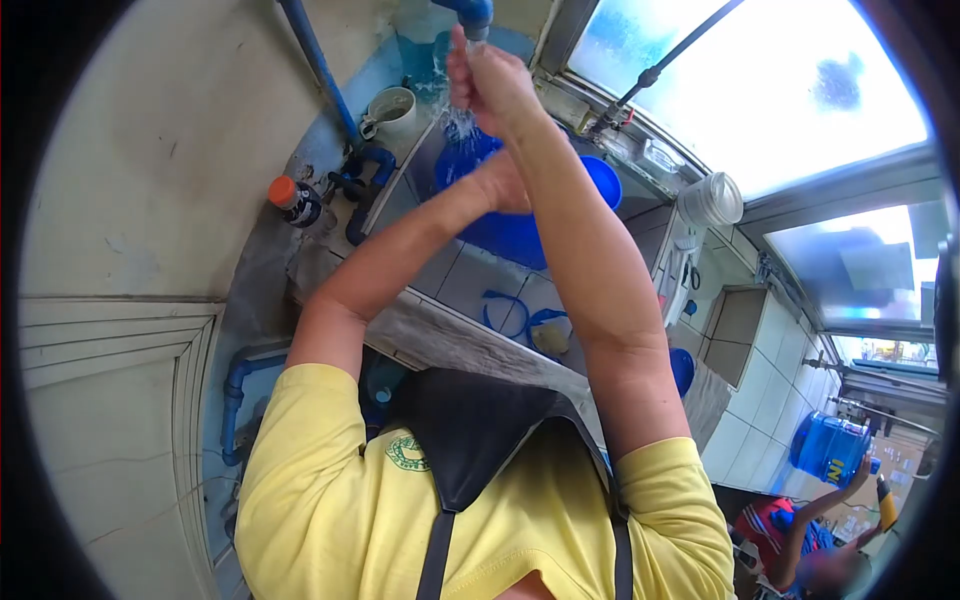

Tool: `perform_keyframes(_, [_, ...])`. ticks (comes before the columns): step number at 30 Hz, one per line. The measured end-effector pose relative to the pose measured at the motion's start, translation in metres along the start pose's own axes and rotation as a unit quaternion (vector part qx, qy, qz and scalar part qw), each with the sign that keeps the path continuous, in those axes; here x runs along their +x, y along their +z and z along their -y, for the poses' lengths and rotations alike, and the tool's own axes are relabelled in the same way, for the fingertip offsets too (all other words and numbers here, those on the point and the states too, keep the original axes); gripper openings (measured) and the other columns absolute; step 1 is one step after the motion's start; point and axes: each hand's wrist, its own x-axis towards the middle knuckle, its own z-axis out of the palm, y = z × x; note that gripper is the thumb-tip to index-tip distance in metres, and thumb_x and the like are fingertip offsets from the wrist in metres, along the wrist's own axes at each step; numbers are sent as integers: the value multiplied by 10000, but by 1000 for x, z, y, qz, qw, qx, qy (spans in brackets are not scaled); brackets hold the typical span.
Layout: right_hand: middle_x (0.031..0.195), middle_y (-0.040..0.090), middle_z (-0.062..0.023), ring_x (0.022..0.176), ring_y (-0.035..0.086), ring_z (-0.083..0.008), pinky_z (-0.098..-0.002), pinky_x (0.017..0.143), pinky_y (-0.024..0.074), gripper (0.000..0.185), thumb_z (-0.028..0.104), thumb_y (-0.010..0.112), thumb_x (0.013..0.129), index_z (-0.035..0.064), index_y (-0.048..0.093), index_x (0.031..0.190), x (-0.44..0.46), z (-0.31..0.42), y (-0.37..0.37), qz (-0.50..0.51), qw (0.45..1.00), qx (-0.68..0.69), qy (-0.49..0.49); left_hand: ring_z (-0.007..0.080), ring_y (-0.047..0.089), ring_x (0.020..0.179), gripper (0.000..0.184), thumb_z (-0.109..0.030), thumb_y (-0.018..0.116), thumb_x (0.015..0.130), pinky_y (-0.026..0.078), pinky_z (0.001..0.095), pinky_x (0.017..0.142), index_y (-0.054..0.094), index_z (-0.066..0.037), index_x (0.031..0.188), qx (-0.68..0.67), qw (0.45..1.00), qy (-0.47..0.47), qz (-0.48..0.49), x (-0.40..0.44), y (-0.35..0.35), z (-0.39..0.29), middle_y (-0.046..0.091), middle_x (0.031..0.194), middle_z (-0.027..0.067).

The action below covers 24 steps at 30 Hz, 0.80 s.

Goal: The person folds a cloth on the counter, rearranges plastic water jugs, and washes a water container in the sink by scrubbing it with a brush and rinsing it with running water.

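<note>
Under the blue tap (470, 12), my right hand (488, 80) is raised, with water running over it. Its fingers look loosely extended, and I see nothing held in them. My left hand (508, 185) is lower, close to my right forearm, which hides part of it; its fingers are blurred. Below the hands, water splashes into a blue basin (500, 238) in the tiled sink (437, 268). A blue bowl (603, 182) shows just right of my right forearm.
A white mug (390, 112) and an orange-capped bottle (300, 203) stand left of the sink. A blue strap (507, 312) and a yellowish sponge (550, 335) lie near its front. A white tub (712, 199) is by the window. Another person (800, 545) is at the lower right, near a blue water jug (830, 447).
</note>
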Motion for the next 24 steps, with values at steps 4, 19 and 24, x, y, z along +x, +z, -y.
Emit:
perform_keyframes(4, [768, 681, -123, 670, 622, -292, -377, 606, 501, 409, 409, 643, 928, 11, 705, 855, -10, 1, -29, -82, 879, -462, -83, 371, 625, 1013, 319, -246, 590, 917, 493, 488, 863, 624, -54, 1170, 43, 946, -154, -281, -41, -4, 70, 649, 1224, 162])
perform_keyframes(19, [732, 727, -122, 756, 695, -331, -409, 933, 459, 687, 700, 453, 949, 79, 729, 848, -100, -63, -96, -174, 569, -803, -33, 386, 677, 821, 608, -558, 436, 966, 524, 472, 772, 725, -33, 860, 13, 859, -510, -29, -2, -28, 73, 736, 974, 191])
perform_keyframes(24, [737, 730, -104, 754, 698, -312, -411, 946, 453, 659, 689, 476, 943, 91, 742, 865, -105, -68, -100, -190, 573, -794, -67, 366, 691, 869, 641, -603, 445, 954, 533, 452, 798, 734, -31, 985, -13, 835, -547, 52, 1, -52, 63, 737, 1009, 183])
